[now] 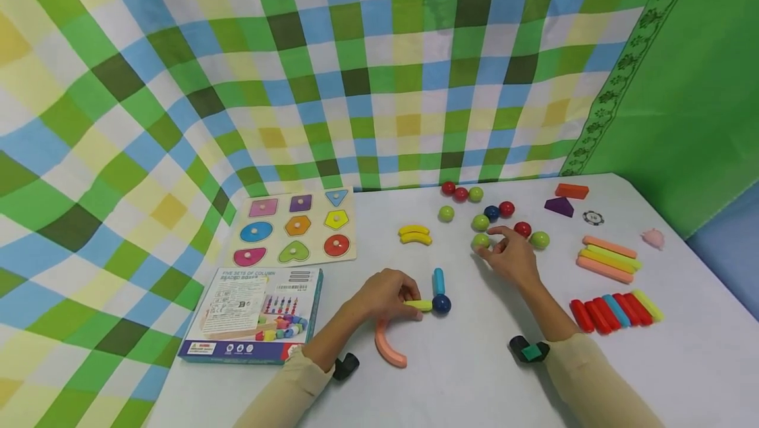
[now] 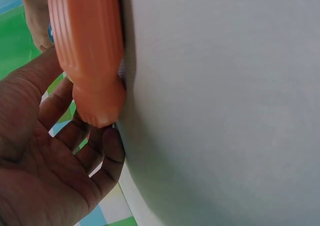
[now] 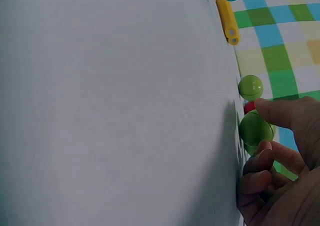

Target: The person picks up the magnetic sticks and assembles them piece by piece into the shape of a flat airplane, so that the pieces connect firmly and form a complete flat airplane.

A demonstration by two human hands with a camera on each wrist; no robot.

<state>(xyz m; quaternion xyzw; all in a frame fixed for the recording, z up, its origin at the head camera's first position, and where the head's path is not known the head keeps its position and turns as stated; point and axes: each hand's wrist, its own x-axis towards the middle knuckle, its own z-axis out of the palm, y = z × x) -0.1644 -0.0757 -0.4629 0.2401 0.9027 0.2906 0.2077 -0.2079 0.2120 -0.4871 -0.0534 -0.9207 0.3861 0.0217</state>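
The left hand holds a green stick by a blue ball; the right hand pinches a green ball, likely picking it, needing a gentle lift

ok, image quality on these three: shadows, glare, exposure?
Head: bright, fairly even light, fine print on the box too small to read. Left wrist: soft shadow on the white table, orange piece looming large up close. Right wrist: dimmer than head, broad dark shadow beside the right hand, glint on the upper green ball.
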